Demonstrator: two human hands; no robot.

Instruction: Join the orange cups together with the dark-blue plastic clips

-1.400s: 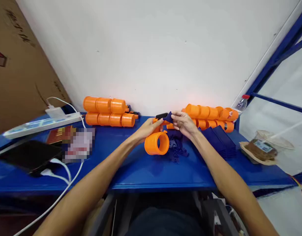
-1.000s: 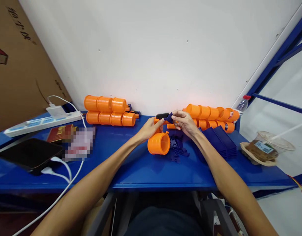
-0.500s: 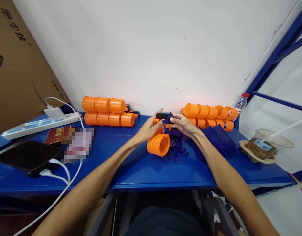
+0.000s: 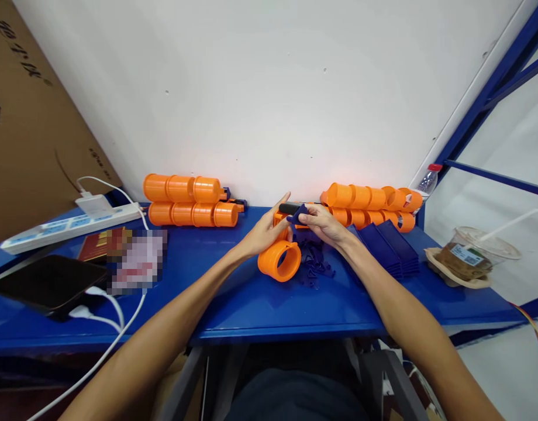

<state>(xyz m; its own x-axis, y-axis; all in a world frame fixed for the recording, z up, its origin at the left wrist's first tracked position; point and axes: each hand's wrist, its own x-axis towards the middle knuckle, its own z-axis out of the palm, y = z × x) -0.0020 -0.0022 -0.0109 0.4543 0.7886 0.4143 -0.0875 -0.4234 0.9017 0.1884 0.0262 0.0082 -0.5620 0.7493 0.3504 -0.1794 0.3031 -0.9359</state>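
Orange cup: five o'clock of left hand, eight of right hand.
Left grip: half-curled, on cup's upper part.
Right grip: fingers closed, pinching navy piece.

Carton: black Chinese characters, not legible. Cup label: print too small.

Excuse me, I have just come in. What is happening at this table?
A person's left hand holds an orange plastic part with a round, open end. The right hand grips a small dark-blue plastic piece beside a black bar. A loose pile of dark-blue plastic pieces lies on the blue table, and orange cup-shaped plastic parts lie stacked at both sides.
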